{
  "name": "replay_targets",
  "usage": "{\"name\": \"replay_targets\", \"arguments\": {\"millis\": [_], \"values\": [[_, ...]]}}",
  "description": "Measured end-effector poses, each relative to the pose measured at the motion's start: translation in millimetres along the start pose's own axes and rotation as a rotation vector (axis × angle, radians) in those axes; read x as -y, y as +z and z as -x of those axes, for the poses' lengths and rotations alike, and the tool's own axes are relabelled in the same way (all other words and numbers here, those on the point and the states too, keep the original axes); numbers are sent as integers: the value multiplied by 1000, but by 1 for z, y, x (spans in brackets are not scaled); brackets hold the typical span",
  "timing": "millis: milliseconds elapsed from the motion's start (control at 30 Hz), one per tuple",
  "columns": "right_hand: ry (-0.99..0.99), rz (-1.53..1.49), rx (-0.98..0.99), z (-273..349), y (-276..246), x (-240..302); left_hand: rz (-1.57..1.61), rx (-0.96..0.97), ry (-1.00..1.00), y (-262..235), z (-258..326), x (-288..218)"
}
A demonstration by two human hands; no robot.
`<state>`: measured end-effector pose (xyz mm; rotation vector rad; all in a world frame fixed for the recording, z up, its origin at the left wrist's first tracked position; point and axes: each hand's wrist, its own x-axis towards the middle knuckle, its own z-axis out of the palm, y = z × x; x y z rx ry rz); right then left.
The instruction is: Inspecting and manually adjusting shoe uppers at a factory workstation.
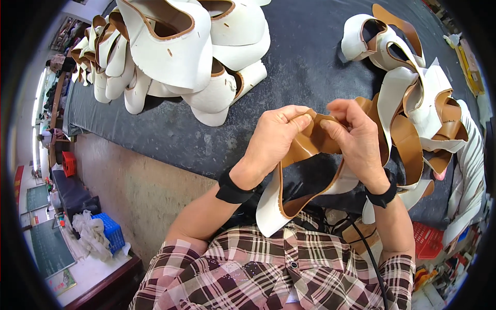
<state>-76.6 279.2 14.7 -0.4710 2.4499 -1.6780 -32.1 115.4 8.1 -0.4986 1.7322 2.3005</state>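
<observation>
Close to my body, over the near edge of the dark table, I hold a white shoe upper (271, 214) with a brown lining. My left hand (268, 137) is closed, its thumb and fingers pinching the far edge of the upper. Beside it, my right hand (354, 132) pinches the same brown edge a short way to the right, with its index finger bent above. Between the hands the lining is folded. The lower part of the upper hangs in a loop toward my shirt. Both wrists wear black bands.
A large pile of white shoe uppers (170, 62) sits at the far left of the black-covered table (206, 147). More uppers (395, 88) lie tangled at the right, near striped white cloth (465, 155). A black cable (369, 245) hangs by my right arm. Lower right is a red basket (428, 240).
</observation>
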Motion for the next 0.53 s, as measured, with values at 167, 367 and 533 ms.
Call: {"name": "replay_targets", "arguments": {"millis": [167,367,533], "values": [[202,-61,201,-9,-11,-1,-308,-93,101,5,-2,8],[278,-77,253,-17,-12,-13,-380,-157,8,9,-7,1],[384,-297,291,-27,-18,-19,-294,-142,150,13,-16,24]]}}
